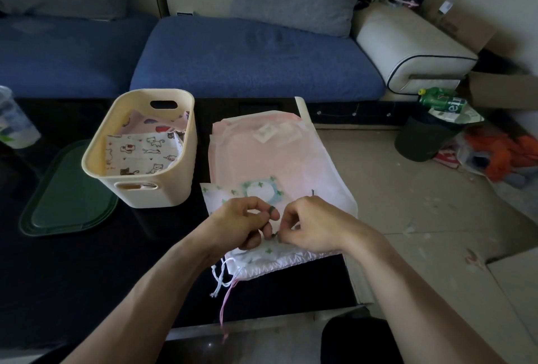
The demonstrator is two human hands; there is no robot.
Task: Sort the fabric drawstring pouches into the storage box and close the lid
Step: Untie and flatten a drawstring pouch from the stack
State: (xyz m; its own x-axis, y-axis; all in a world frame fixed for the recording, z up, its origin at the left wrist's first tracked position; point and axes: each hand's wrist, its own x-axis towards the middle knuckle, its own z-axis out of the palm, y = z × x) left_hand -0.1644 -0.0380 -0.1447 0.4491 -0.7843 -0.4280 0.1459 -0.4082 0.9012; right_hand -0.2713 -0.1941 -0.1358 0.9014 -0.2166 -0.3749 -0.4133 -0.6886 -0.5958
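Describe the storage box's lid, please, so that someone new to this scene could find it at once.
Start at the black table in front of the blue sofa and find the cream storage box on it. The lid lies flat on the table beside the box, on its left. It is the only dark green thing there, a rounded, rimmed rectangle.

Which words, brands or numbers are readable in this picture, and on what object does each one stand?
"ein": white letters on the green bottle lying on top of the dark bin; the rest of the word is hidden.
Square labels on the pink pouch: too blurred to read.
Clear cup print: too blurred to read.
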